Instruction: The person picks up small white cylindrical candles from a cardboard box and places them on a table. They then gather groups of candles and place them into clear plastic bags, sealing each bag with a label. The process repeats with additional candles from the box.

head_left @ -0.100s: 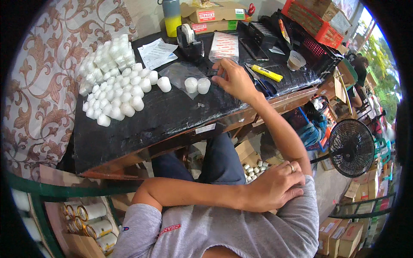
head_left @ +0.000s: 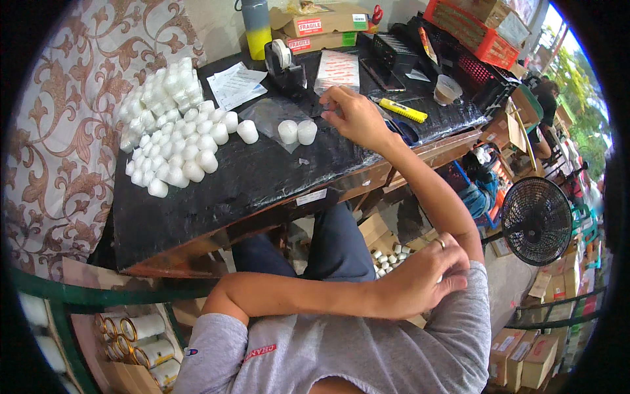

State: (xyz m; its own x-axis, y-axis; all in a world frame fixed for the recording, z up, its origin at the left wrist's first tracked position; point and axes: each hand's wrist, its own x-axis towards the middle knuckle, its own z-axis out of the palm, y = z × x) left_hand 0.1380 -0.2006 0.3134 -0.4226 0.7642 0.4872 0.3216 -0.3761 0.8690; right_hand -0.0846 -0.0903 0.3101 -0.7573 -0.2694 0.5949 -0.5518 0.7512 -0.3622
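My right hand (head_left: 356, 117) hovers over the black-covered table, fingers bent, thumb and forefinger apart with nothing visible between them. Beside it, two white tapered cylinders resembling votive candles (head_left: 297, 132) stand by a clear plastic bag (head_left: 268, 115). More of these white cylinders (head_left: 177, 148) cluster to the left, in front of clear-wrapped packs of them (head_left: 172, 85). My left arm crosses my chest. The ringed left hand (head_left: 423, 276) is at my right upper arm, its fingers curved and apart from the thumb; nothing held shows.
A black tape dispenser (head_left: 286, 72), papers (head_left: 236, 85), a phone (head_left: 382, 75), a yellow cutter (head_left: 403, 110) and a plastic cup (head_left: 447, 90) lie on the table. Below it, a box holds small white pieces (head_left: 390, 261). A black fan (head_left: 537, 220) stands right, with a person (head_left: 546, 108) beyond.
My left hand has lifted slightly off the right upper arm, its fingers and thumb shifting. The right hand stays nearly in place. The whole view has shifted slightly.
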